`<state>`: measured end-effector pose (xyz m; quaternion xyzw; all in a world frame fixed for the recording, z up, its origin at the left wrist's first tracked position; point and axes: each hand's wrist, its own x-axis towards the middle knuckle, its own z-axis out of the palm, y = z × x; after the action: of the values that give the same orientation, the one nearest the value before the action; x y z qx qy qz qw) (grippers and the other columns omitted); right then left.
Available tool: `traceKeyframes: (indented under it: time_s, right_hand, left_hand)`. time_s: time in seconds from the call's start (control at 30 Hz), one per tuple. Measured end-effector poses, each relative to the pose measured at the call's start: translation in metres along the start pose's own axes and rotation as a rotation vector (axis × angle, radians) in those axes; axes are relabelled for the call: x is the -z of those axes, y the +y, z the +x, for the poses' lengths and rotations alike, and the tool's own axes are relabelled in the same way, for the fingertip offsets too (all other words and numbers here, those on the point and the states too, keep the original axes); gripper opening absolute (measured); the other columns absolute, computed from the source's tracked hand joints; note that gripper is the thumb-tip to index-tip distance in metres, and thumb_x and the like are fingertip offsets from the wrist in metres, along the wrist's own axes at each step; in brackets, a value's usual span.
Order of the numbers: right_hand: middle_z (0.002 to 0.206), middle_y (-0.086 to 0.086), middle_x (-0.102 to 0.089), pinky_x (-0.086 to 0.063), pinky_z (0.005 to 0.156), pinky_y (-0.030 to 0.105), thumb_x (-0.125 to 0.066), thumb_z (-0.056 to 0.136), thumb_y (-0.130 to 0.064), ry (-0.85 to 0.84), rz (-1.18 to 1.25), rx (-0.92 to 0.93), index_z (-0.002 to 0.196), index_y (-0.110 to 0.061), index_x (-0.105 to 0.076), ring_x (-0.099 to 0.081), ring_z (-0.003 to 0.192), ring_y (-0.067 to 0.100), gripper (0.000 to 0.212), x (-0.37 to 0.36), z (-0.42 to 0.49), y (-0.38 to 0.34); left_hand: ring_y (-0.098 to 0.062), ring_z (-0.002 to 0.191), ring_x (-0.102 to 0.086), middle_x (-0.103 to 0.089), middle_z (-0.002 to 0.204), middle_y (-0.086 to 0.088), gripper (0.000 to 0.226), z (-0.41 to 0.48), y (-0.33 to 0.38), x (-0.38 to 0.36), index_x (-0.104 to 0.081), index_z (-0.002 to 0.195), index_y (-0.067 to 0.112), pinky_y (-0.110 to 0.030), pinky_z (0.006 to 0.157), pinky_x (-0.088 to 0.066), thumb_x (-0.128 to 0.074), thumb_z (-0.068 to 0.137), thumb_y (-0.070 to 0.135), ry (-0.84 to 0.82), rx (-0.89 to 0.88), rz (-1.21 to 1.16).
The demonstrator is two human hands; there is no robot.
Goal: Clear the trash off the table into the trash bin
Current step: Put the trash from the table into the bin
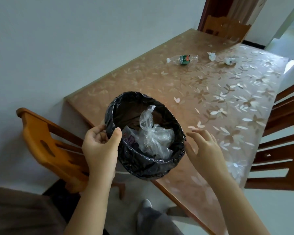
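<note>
A round trash bin (148, 164) lined with a black bag is held over the near corner of the table (159, 82). My left hand (100, 146) grips its left rim, thumb over the edge. Beside the bin's right rim, my right hand (204, 148) is spread open and slightly blurred; whether it touches the rim I cannot tell. Inside the bin lie a knotted clear plastic bag (151, 134) and a purple wrapper (129, 139). At the table's far end lie an empty plastic bottle (182, 59) on its side and two crumpled tissues (211, 55) (229, 60).
The table has a floral glossy cover and stands against a pale wall. Wooden chairs stand at the near left (46, 143), the right side (282, 146) and the far end (226, 28). A doorway opens beyond the far chair. My feet are on the floor below.
</note>
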<state>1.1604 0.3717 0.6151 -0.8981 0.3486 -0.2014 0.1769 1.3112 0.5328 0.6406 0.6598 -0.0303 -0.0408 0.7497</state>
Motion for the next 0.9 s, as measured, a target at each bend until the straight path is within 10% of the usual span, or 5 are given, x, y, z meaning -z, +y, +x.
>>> traceKeyframes:
  time_s: [0.4, 0.9]
  right_hand:
    - [0.111, 0.014, -0.062, -0.048, 0.081, 0.039, -0.065, 0.080, -0.015, 0.048, -0.047, -0.190, 0.104, -0.008, -0.063, -0.056, 0.104, 0.033, 0.025, 0.075, -0.165, 0.073]
    - [0.111, 0.009, -0.060, -0.040, 0.083, 0.031, -0.062, 0.082, -0.018, 0.198, -0.026, -0.447, 0.108, -0.010, -0.060, -0.052, 0.105, 0.029, 0.028, 0.204, -0.333, 0.249]
  left_hand:
    - [-0.012, 0.079, -0.068, -0.066, 0.087, -0.002, 0.023, -0.146, -0.011, 0.002, -0.057, 0.088, 0.023, -0.029, 0.074, -0.054, -0.068, 0.077, 0.006, -0.189, 0.104, 0.021]
    - [0.001, 0.055, -0.062, -0.067, 0.058, 0.013, 0.019, -0.376, -0.027, -0.104, -0.055, 0.082, 0.019, -0.014, 0.052, -0.049, -0.067, 0.077, 0.006, -0.538, 0.099, 0.103]
